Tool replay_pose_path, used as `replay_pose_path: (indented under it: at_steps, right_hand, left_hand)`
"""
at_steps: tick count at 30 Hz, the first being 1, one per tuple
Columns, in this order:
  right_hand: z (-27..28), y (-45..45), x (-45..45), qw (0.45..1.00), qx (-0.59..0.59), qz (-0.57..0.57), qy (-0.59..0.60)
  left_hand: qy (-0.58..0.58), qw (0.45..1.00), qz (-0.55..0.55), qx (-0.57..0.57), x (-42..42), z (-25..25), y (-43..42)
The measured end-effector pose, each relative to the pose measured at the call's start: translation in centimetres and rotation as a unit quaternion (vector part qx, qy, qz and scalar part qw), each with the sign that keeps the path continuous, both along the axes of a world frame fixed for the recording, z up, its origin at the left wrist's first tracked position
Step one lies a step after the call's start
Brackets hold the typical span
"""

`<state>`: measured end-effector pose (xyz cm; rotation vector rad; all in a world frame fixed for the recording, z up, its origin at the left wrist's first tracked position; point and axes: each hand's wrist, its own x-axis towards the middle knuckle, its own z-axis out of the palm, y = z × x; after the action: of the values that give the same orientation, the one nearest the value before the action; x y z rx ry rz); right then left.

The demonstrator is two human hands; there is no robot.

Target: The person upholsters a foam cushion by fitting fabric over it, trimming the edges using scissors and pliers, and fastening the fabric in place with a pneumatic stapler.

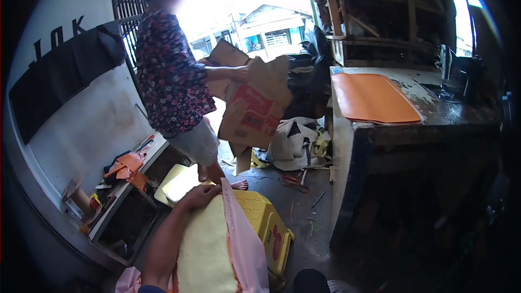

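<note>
My left hand (201, 196) reaches in from the lower left, its fingers closed over the far end of a long pale yellow foam pad (209, 244). Along the pad's right side hangs a strip of pink cloth (245, 249), and some orange material shows at the pad's edges. The pad lies in front of me, partly covering a yellow plastic stool (263, 220). My right hand does not show anywhere in the view.
A person (173, 70) stands ahead, holding a flattened cardboard box (255, 103). On the right, a worn table (434, 106) bears an orange sheet (374, 96) and a sewing machine (461, 76). Scraps (296, 146) lie on the floor. A low bench (116, 201) holds orange pieces and tools.
</note>
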<state>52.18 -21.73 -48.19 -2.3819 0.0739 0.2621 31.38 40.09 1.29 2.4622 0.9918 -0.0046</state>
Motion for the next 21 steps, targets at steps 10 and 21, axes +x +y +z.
replay_pose_path:
  at_steps: [10,21]
  right_hand:
    - [3.9,-4.8,0.3,0.997,-0.007,0.056,-0.048]
    - [39.5,11.4,-8.6,0.629,0.681,0.28,0.249]
  left_hand:
    - [0.07,0.993,-0.066,0.068,1.8,2.0,-5.8]
    - [0.027,0.993,-0.018,0.111,-2.1,2.8,-14.5]
